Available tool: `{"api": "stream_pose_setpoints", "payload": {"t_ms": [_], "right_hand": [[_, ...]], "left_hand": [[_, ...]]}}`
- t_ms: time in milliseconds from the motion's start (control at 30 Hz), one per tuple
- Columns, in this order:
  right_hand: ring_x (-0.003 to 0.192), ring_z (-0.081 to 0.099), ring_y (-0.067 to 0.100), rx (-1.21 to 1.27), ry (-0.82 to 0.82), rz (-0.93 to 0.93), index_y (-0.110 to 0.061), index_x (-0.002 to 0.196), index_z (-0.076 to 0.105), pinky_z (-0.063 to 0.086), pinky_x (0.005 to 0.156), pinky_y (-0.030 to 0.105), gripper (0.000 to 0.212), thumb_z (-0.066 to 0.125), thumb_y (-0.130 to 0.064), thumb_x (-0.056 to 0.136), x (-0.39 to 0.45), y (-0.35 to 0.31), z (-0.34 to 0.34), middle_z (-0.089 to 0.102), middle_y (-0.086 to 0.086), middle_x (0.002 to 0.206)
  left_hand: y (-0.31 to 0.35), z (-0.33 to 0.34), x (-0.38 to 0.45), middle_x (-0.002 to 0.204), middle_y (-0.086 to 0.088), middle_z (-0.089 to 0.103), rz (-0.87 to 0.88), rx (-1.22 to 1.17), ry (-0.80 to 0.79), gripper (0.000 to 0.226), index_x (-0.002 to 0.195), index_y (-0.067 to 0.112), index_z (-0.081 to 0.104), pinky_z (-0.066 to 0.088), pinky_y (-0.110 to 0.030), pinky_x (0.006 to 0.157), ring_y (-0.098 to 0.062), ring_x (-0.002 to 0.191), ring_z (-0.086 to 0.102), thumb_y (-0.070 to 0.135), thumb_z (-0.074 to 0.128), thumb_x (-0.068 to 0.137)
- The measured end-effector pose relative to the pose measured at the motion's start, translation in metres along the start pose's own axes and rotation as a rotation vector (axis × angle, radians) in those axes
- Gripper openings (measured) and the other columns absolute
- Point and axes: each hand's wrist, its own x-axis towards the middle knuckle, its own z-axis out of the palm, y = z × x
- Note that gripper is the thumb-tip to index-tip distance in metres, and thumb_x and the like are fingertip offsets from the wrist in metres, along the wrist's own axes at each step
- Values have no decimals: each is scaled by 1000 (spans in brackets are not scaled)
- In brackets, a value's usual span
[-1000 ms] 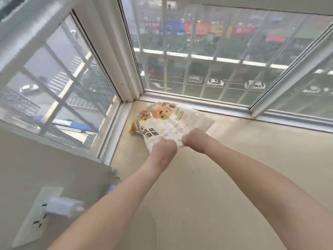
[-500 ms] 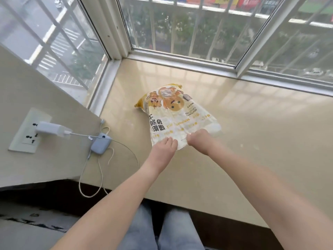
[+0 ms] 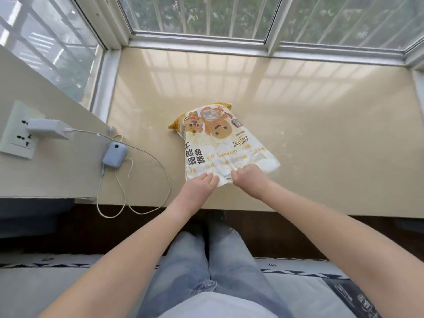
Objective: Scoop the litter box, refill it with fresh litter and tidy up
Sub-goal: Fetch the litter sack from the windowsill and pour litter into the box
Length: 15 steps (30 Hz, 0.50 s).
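A white and yellow cat litter bag (image 3: 215, 143) lies flat on the beige window ledge (image 3: 321, 134), its printed cartoon end pointing toward the window. My left hand (image 3: 199, 185) grips the bag's near edge on the left, with the fingers curled over the edge. Right beside it, my right hand (image 3: 249, 179) is closed in a fist on the same edge. No litter box or scoop is in view.
A small blue device (image 3: 114, 154) with a white cable (image 3: 137, 203) lies at the ledge's left, plugged through a white charger (image 3: 49, 131) into a wall socket (image 3: 18, 131). Barred windows (image 3: 206, 14) enclose the ledge at back and left. My jeans-clad legs (image 3: 213, 260) stand below.
Both hands have pulled the bag from the window corner toward the ledge's near edge. The view has tilted down, showing the ledge front, my legs and the floor.
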Motion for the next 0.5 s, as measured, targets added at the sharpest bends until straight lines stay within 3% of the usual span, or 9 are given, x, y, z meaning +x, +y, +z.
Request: {"api": "stream_pose_setpoints", "payload": {"t_ms": [133, 200, 367, 500], "right_hand": [[35, 13, 14, 33, -81, 95, -17, 45, 40, 11, 45, 18, 40, 58, 8, 19, -28, -37, -14, 22, -6, 36], [32, 20, 13, 14, -66, 124, -17, 46, 46, 12, 45, 20, 42, 66, 7, 19, -41, -54, -20, 31, -6, 37], [38, 21, 14, -1, 89, 158, -18, 52, 48, 19, 40, 20, 42, 75, 7, 32, -65, -80, -35, 32, -4, 42], [34, 35, 15, 38, 163, 175, -17, 58, 58, 29, 36, 21, 36, 71, 9, 36, -73, -72, -55, 37, -4, 43]], "left_hand": [[3, -6, -38, 74, -7, 66, 99, -73, 25, 63, 92, 8, 55, 46, -26, 33, -21, 64, 67, -16, 78, 38], [4, -12, -51, 72, -7, 65, 150, -68, 35, 53, 89, 7, 60, 45, -26, 33, -21, 60, 65, -13, 78, 44], [6, -30, -69, 67, -2, 60, 205, -84, 54, 38, 85, 8, 67, 42, -25, 34, -19, 54, 60, -8, 75, 51], [3, -50, -67, 67, 1, 62, 208, -63, 42, 47, 86, 11, 67, 38, -22, 31, -19, 48, 58, -11, 74, 46]]}}
